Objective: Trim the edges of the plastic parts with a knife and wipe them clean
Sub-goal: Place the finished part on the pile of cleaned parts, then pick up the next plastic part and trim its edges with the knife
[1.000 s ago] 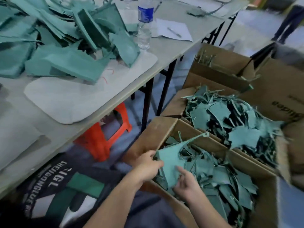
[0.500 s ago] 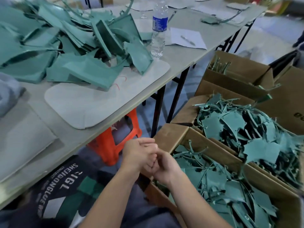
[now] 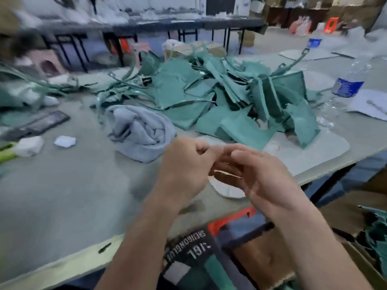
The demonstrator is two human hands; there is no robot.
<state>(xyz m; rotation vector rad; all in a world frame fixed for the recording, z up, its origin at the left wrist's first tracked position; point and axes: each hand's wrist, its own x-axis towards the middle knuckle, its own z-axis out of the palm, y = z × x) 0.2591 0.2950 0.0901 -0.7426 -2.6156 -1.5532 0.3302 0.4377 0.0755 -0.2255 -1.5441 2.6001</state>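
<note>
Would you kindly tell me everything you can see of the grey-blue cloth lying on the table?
The grey-blue cloth looks like soft, fleecy towelling, bunched into a loose rumpled heap with deep folds, not spread flat. It lies on the grey table, just left of the pile of green plastic parts, whose nearest pieces and thin green strips reach its far edge. Neither hand touches it; both are held together nearer the camera. Blur hides finer detail.

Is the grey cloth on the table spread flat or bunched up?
Bunched up: the grey cloth sits in a rumpled heap of folds beside the green parts.
</note>
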